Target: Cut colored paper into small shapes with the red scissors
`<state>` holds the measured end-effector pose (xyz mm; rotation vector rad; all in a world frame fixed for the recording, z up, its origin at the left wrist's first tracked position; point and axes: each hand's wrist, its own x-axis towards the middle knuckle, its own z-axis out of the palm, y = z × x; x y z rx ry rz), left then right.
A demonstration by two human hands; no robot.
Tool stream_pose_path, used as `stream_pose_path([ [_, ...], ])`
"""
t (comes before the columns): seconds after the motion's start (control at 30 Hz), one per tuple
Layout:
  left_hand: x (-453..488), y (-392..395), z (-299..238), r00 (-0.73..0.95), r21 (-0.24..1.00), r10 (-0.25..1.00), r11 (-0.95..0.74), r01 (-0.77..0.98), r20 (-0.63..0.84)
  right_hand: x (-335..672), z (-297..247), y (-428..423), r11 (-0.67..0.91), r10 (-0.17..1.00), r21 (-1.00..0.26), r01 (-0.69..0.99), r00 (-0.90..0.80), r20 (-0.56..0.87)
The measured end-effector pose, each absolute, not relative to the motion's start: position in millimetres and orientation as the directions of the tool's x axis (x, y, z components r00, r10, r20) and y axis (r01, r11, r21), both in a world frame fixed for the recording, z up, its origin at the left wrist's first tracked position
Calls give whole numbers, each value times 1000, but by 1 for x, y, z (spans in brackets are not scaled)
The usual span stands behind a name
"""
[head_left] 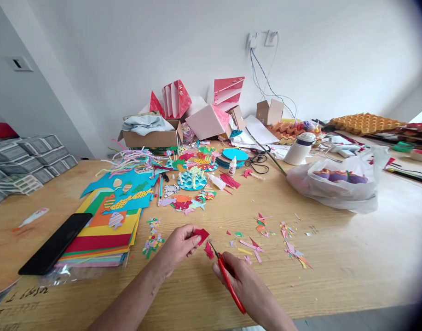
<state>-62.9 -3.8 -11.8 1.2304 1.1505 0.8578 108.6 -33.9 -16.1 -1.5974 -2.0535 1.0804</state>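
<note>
Between the thumb and fingers of my left hand (183,240) is a small piece of red paper (202,235). My right hand (240,280) grips red-handled scissors (228,278), with the blades pointing up and left at the paper's lower right edge. I cannot tell whether the blades touch the paper. Just below, a red paper cutout (209,250) lies on the table between the two hands. Colourful paper scraps (254,248) are scattered to the right of the scissors. Left of my left hand lies a group of tiny paper pieces (153,239).
A black phone (55,243) rests on stacked coloured paper (96,242) at the left. Paper fish (128,201), a glue bottle (233,166) and blue discs (234,155) lie farther back. At the right sit a white plastic bag (335,195) and a white jug (299,149).
</note>
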Motion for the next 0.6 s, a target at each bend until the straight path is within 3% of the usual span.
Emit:
stream_pose_path([
  [0.6, -60, -6, -8, 393, 971, 888, 225, 86, -241, 110, -23, -31, 110, 940, -686, 719, -300, -164],
])
